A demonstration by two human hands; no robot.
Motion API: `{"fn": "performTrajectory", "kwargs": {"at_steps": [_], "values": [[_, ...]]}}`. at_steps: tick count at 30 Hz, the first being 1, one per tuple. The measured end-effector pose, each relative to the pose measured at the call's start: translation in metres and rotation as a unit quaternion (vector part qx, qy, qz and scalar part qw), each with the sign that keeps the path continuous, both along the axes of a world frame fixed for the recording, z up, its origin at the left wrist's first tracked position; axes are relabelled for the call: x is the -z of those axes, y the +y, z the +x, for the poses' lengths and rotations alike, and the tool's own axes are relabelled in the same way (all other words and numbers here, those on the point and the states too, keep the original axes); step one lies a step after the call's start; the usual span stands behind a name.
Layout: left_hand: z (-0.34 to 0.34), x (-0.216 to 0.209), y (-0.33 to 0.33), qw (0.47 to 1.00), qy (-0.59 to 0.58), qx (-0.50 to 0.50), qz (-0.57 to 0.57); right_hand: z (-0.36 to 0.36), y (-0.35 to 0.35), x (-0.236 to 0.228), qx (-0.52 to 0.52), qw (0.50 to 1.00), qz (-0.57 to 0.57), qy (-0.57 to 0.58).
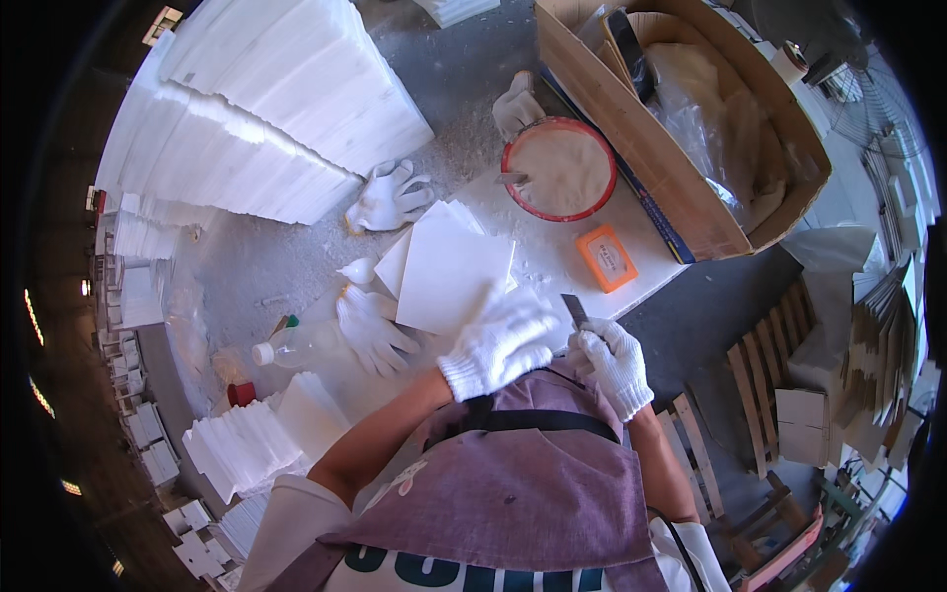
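Note:
My left hand (500, 340), in a white knit glove, is spread over the near right corner of a stack of square white sheets (449, 271). Its fingers are stretched out and smeared by motion, with nothing visible in them. In my gloved right hand (614, 367), closed fingers grip a small putty knife (574, 312); its flat grey blade points up and away, and its handle is hidden. Beyond the hands stands a red-rimmed bowl (560, 168) of pale paste or powder, a metal tool resting in it. An orange box (606, 259) lies between bowl and right hand.
Tall stacks of white panels (286, 89) fill the far left. Loose white gloves (387, 197) and a clear bottle (286, 347) lie left of the sheets. An open cardboard box (651, 128) holds plastic bags at far right. Wooden pallets (769, 365) are on the floor at right.

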State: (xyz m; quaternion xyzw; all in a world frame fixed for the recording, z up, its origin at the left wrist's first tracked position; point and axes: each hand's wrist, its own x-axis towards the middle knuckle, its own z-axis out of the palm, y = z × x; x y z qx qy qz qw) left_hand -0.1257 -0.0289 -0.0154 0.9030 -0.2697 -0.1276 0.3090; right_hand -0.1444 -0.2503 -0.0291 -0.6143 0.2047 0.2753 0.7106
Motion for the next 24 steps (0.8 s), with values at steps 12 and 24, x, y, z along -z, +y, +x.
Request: {"fn": "performTrajectory", "kwargs": {"at_steps": [12,24], "values": [[-0.003,0.013,0.062,0.906,-0.174,-0.339,0.183,-0.003,0.006,0.035,-0.014,0.999,0.048,0.012],[-0.018,0.017,0.062,0.909,-0.109,-0.389,0.105,0.024,0.064,0.037,-0.261,0.958,-0.039,-0.116]]}}
